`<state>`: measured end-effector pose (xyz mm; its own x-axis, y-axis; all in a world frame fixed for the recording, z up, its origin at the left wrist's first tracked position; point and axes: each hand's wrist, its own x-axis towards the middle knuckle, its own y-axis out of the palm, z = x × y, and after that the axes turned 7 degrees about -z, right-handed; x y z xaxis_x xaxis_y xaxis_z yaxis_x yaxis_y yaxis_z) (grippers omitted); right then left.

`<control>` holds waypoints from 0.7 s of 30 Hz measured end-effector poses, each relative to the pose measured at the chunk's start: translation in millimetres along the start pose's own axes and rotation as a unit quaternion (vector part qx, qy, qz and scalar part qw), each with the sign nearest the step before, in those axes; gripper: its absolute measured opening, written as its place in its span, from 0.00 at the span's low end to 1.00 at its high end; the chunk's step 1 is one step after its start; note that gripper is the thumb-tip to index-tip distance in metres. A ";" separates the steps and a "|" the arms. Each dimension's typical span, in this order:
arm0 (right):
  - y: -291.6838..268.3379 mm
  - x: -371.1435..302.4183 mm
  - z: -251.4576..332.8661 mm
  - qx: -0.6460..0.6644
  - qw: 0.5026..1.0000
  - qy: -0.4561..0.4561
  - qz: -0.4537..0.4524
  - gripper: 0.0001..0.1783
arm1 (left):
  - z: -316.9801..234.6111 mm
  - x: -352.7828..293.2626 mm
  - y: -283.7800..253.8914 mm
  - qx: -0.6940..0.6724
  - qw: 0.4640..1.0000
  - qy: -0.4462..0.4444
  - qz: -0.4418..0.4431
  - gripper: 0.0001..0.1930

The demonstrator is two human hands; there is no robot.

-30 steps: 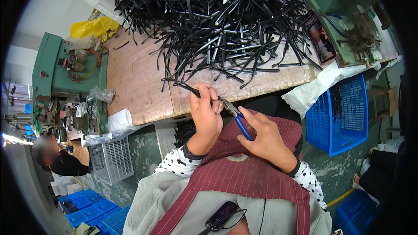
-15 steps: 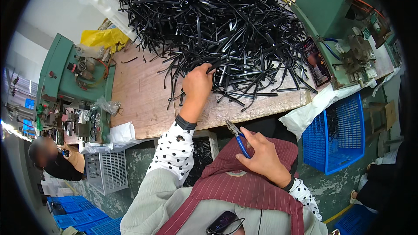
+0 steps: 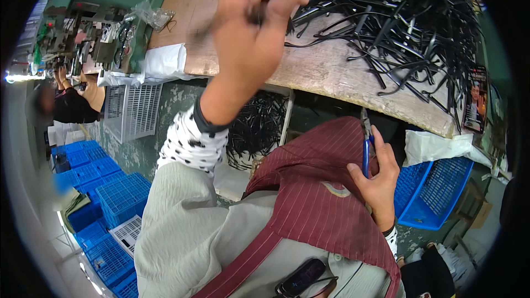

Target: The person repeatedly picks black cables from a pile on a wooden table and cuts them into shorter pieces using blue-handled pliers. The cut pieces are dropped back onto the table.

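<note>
My left hand [image 3: 248,38] is raised over the table's front edge, close to the camera and blurred. Its fingers are closed around a dark slim piece that looks like a black eyeglass temple; a blurred streak trails out on its left side. Low on the right, above my dark red striped apron [image 3: 326,204], my right hand [image 3: 378,179] grips cutting pliers [image 3: 365,152] with blue handles, jaws pointing toward the table. A big heap of black eyeglass temples [image 3: 386,27] covers the right part of the wooden table [image 3: 193,22].
Beneath the table is a container of black pieces [image 3: 256,127]. A white crate [image 3: 132,110] stands left, with stacked blue crates [image 3: 124,198] below it. A blue basket [image 3: 436,193] sits at right. Green machine parts [image 3: 83,38] and another person [image 3: 72,102] are at far left.
My left hand has left the heap and come up toward the camera with a dark piece. The view has swung left and down; my right hand still holds the pliers, now more upright.
</note>
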<state>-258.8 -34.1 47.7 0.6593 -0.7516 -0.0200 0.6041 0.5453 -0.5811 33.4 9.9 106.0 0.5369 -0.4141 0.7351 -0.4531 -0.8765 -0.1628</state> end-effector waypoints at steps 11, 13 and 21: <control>6.7 19.6 13.8 -0.050 0.987 -0.144 -0.052 0.44 | 10.1 -75.1 24.5 -0.263 0.846 -0.448 0.115 0.18; 4.7 19.7 21.7 -0.102 0.980 -0.163 -0.059 0.44 | 3.2 -59.9 24.4 -0.320 0.768 -0.535 0.146 0.19; -2.9 15.1 28.4 -0.137 0.964 -0.217 -0.063 0.43 | -2.9 -53.0 32.9 -0.362 0.716 -0.568 0.184 0.18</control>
<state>-237.9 -36.5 72.2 0.7495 -0.5472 0.3727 0.5901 0.2967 -0.7508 -12.0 3.6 63.6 0.3322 -0.8772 -0.3466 -0.7423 -0.4698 0.4777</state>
